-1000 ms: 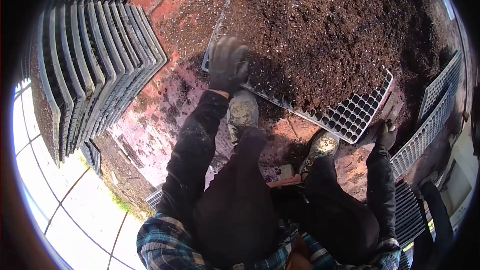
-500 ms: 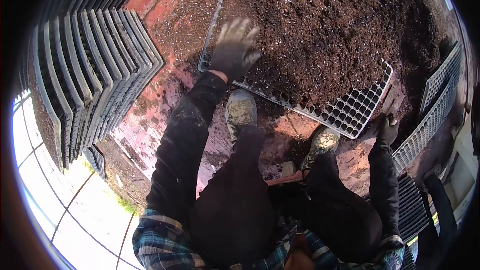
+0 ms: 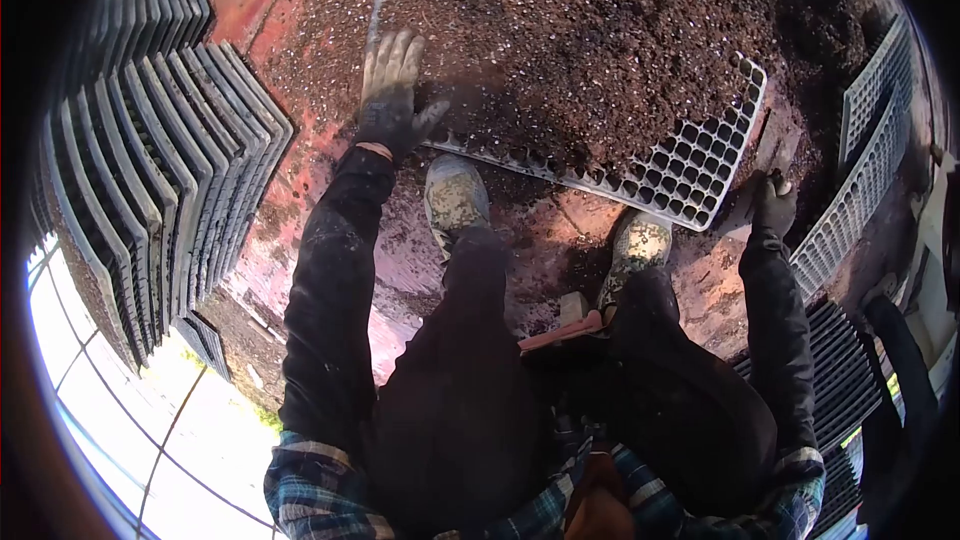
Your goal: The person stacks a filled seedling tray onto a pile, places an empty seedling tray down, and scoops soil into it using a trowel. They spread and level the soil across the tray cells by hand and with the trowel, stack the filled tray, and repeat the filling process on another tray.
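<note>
A pale plug tray (image 3: 712,202) lies flat on the ground, mostly covered by dark potting mix (image 3: 560,50). Several cells at its right corner show without mix over them. My left hand (image 3: 392,95), in a dirty glove, is open with its fingers stretched over the left end of the tray, touching the mix there. My right hand (image 3: 773,205), also gloved, is closed, low to the right of the tray's corner. What it grips, if anything, I cannot make out.
Tall stacks of filled-looking trays (image 3: 190,170) stand on the left. More plug trays (image 3: 850,210) lean at the right, with dark trays (image 3: 840,370) below. My boots (image 3: 455,195) are at the tray's near edge. Another person's arm (image 3: 900,350) shows at far right.
My left hand has moved left across the mix to the tray's left end, its fingers still out. The camera view has shifted somewhat. My right hand stays closed beside the tray.
</note>
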Tool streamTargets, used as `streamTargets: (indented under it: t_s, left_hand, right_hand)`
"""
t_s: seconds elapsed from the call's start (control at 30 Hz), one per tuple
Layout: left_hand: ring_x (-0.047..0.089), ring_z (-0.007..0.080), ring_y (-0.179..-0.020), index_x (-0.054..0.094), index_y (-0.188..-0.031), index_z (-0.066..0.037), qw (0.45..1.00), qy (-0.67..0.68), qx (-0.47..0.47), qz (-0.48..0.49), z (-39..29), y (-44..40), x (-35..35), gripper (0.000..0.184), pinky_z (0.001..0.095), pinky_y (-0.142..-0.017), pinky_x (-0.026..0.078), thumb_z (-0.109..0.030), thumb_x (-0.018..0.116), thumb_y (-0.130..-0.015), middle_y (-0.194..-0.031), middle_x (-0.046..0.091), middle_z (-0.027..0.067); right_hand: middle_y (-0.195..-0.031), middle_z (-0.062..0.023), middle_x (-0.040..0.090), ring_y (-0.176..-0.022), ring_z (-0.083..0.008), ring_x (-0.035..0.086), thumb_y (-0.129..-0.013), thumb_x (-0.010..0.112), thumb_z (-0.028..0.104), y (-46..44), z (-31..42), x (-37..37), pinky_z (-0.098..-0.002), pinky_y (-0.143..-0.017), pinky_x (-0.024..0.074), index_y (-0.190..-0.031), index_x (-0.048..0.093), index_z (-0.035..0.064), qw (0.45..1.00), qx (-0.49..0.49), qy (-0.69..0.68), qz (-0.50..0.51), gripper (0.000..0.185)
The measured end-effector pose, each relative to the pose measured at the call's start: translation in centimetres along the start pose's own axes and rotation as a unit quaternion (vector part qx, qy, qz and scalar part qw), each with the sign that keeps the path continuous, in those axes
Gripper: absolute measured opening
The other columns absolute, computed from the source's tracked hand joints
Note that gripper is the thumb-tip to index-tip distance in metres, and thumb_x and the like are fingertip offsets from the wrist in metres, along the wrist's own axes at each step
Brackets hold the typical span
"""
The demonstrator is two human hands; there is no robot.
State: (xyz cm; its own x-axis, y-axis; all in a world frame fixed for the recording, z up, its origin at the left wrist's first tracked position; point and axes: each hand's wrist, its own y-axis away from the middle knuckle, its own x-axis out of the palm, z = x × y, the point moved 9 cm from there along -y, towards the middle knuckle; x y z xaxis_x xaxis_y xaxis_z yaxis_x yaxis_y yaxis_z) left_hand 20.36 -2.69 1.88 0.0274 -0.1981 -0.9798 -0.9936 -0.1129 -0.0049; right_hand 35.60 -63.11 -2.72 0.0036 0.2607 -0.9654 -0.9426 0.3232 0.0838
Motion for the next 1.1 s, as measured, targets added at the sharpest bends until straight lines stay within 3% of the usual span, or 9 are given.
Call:
streamTargets:
  t_s: [0.13, 0.23, 0.33, 0.47, 0.5, 0.7, 0.77, 0.9, 1.1]
  left_hand:
    - [0.026, 0.0363, -0.133, 0.04, -0.133, -0.008, 0.988, 0.121, 0.089, 0.025, -8.7, -2.2, 1.4, 0.085, 0.0532, -0.109, 0.021, -0.05, 0.072, -0.065, -0.14, 0.032, 0.0191]
    - [0.025, 0.0339, -0.132, 0.044, -0.132, -0.029, 0.969, 0.119, 0.215, 0.02, -16.1, -2.0, 2.1, 0.076, 0.0615, -0.105, 0.017, -0.068, 0.06, -0.068, -0.141, 0.031, 0.0107]
    - [0.031, 0.0333, -0.128, 0.044, -0.13, -0.035, 0.958, 0.116, 0.26, 0.03, -20.9, -1.8, 2.2, 0.083, 0.0639, -0.1, 0.025, -0.062, 0.073, -0.057, -0.139, 0.032, 0.0115]
    - [0.034, 0.0316, -0.126, 0.042, -0.132, -0.037, 0.943, 0.07, 0.315, 0.078, -26.3, -2.5, 4.1, 0.078, 0.0608, -0.094, 0.032, -0.066, 0.065, -0.063, -0.137, 0.038, 0.0116]
    - [0.025, 0.0314, -0.133, 0.044, -0.131, -0.037, 0.933, 0.079, 0.326, 0.128, -27.7, -2.5, 6.2, 0.066, 0.0643, -0.098, 0.028, -0.068, 0.054, -0.074, -0.142, 0.032, 0.0089]
    - [0.022, 0.0291, -0.136, 0.043, -0.132, -0.033, 0.871, 0.034, 0.438, 0.22, -36.0, -1.4, 7.6, 0.061, 0.0619, -0.104, 0.02, -0.06, 0.054, -0.078, -0.144, 0.031, 0.0083]
    - [0.023, 0.0284, -0.135, 0.046, -0.13, -0.03, 0.879, 0.063, 0.425, 0.208, -36.4, -1.3, 7.7, 0.062, 0.0616, -0.105, 0.018, -0.057, 0.058, -0.076, -0.142, 0.036, 0.0076]
    - [0.039, 0.0222, -0.125, 0.055, -0.118, -0.028, 0.902, 0.041, 0.421, 0.092, -32.8, -1.3, 6.7, 0.037, 0.0506, -0.107, 0.027, -0.043, 0.054, -0.085, -0.129, 0.048, 0.0043]
    - [0.037, 0.0267, -0.126, 0.052, -0.122, -0.026, 0.927, -0.031, 0.36, 0.101, -21.2, 1.0, 4.0, 0.049, 0.0525, -0.108, 0.024, -0.034, 0.064, -0.076, -0.131, 0.044, 0.0055]
  right_hand:
    - [-0.085, -0.0181, 0.065, -0.081, -0.0349, 0.063, -0.073, 0.061, 0.04, 0.3, 0.6, -0.3, -0.0423, -0.073, 0.0471, -0.093, 0.062, 0.0041, 1.0, 0.004, 0.006, 0.003, 0.042]
    - [-0.085, -0.0183, 0.065, -0.082, -0.0344, 0.064, -0.073, 0.061, 0.039, 0.5, 1.0, -0.5, -0.0415, -0.074, 0.0476, -0.093, 0.062, 0.0036, 1.0, 0.017, 0.007, 0.01, 0.04]
    - [-0.083, -0.0182, 0.065, -0.08, -0.0333, 0.064, -0.074, 0.063, 0.036, 0.7, 0.8, -0.4, -0.041, -0.073, 0.048, -0.093, 0.062, 0.0024, 1.0, 0.018, -0.015, 0.014, 0.038]
    - [-0.082, -0.019, 0.064, -0.079, -0.0344, 0.063, -0.075, 0.061, 0.035, 0.5, 0.6, -0.2, -0.0419, -0.072, 0.0477, -0.092, 0.061, 0.0018, 1.0, 0.012, 0.001, 0.003, 0.038]
    - [-0.087, -0.0202, 0.064, -0.084, -0.0367, 0.062, -0.076, 0.061, 0.036, 0.6, 0.8, -0.2, -0.0443, -0.075, 0.0472, -0.097, 0.059, 0.0036, 1.0, 0.017, 0.009, 0.017, 0.038]
    - [-0.096, -0.021, 0.064, -0.092, -0.039, 0.061, -0.078, 0.061, 0.035, 1.0, 1.8, -0.6, -0.0464, -0.081, 0.0464, -0.106, 0.056, 0.0063, 0.997, 0.045, 0.041, 0.055, 0.041]
    - [-0.097, -0.0213, 0.064, -0.093, -0.0392, 0.061, -0.078, 0.06, 0.037, 0.9, 1.6, -0.6, -0.0469, -0.081, 0.0465, -0.108, 0.054, 0.0073, 0.996, 0.051, 0.053, 0.057, 0.043]
    - [-0.095, -0.0221, 0.064, -0.092, -0.0397, 0.061, -0.076, 0.06, 0.039, 0.8, 1.2, -0.4, -0.0475, -0.081, 0.0465, -0.109, 0.052, 0.0087, 0.995, 0.062, 0.054, 0.06, 0.045]
    - [-0.099, -0.0213, 0.063, -0.094, -0.0395, 0.06, -0.076, 0.06, 0.039, 0.9, 1.1, -0.6, -0.0468, -0.083, 0.0462, -0.108, 0.055, 0.0083, 0.995, 0.06, 0.02, 0.075, 0.044]
